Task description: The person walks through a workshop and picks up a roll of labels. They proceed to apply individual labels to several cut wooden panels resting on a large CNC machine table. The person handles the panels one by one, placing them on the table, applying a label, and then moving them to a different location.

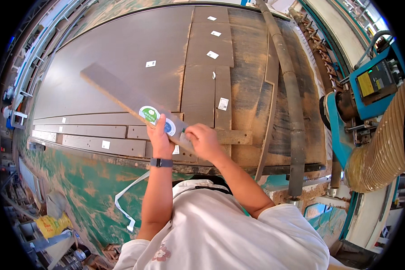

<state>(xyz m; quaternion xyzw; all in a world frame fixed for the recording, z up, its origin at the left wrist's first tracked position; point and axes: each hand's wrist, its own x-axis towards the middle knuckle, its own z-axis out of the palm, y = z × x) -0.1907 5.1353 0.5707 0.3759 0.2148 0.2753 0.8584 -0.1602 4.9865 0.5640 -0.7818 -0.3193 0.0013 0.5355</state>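
Note:
A long narrow grey-brown board strip (pixel 117 90) is lifted at an angle over the machine bed, its far end pointing up-left. My left hand (pixel 160 135) grips its near end, thumb beside two round stickers, one green (pixel 149 114) and one blue. My right hand (pixel 203 140) is closed on the same end from the right, pinching at a small white label (pixel 183 134) on the strip. A dark band sits on my left wrist.
A large cut grey panel (pixel 121 54) with several white labels lies on the dusty bed. A grey pipe (pixel 285 76) runs along the right. A blue machine head (pixel 375 83) and ribbed tan hose (pixel 384 148) stand at right. A white strap lies on the green floor (pixel 90 189).

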